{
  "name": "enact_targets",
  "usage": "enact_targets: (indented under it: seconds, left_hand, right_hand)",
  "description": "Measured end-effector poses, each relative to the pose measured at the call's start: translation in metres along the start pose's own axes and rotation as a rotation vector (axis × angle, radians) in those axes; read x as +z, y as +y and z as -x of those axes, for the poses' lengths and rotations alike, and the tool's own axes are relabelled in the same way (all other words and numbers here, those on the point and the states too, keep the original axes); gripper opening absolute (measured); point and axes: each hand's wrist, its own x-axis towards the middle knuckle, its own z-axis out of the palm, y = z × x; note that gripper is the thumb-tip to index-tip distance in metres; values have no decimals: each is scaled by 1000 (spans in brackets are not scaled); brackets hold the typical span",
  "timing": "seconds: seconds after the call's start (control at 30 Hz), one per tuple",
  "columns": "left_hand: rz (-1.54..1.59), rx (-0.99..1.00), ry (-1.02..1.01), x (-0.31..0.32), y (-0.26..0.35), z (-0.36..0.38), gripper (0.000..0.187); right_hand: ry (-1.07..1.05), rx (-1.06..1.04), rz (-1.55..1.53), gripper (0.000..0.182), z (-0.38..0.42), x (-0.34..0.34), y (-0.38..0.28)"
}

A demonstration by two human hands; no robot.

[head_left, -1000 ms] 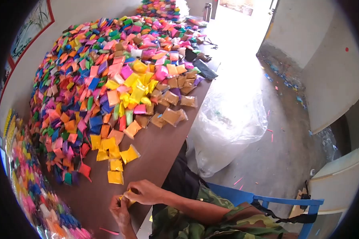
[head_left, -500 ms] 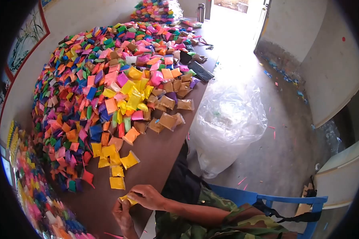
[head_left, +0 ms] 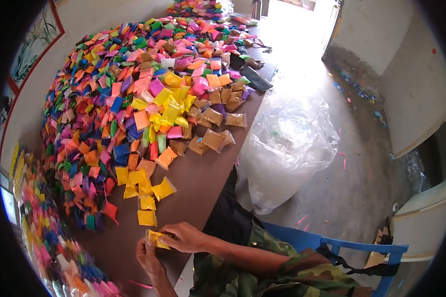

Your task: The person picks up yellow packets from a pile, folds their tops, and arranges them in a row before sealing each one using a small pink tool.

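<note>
Hands (head_left: 185, 237) grip one yellow packet (head_left: 156, 238) between them — over the brown table (head_left: 193, 193).

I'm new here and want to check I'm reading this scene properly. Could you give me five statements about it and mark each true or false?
1. The left hand and right hand are both on one yellow packet. True.
2. The big clear plastic bag stands on top of the table. False: it is beside the table.
3. The heaped packets are all one colour. False: they come in many colours, such as pink, green, blue and orange.
4. Several brown packets lie near the table's edge. True.
5. The chair is bright red. False: it is blue.
</note>
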Motion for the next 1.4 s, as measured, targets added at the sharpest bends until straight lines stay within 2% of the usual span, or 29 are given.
enact_targets:
  seconds: [0.2, 0.4, 0.5, 0.6, 0.87, 0.97, 1.17, 1.4]
  left_hand:
    - [-89, 52, -97, -12, -7, -1, 21]
    - [-103, 33, -69, -10, -12, -3, 25]
    - [-106, -26, -163, 8, 16, 4, 27]
    - [-51, -46, -187, 7, 15, 2, 24]
    - [-17, -11, -135, -2, -5, -1, 17]
    - [-34, -41, -164, -3, -4, 0, 14]
    - [-50, -97, -169, 8, 7, 2, 17]
    - [-69, -25, -132, 11, 4, 0, 16]
  right_hand:
    - [-45, 12, 89, 38, 1, -3, -8]
    - [78, 45, 1, 33, 3, 0, -12]
    - [136, 58, -53, 31, 5, 1, -16]
    - [142, 36, -51, 29, 4, 2, -14]
    - [141, -59, 42, 29, 2, 8, -8]
    - [108, 77, 69, 36, 3, 1, -16]
    - [174, 44, 8, 23, 4, 2, -13]
    - [127, 46, 29, 25, 4, 0, -17]
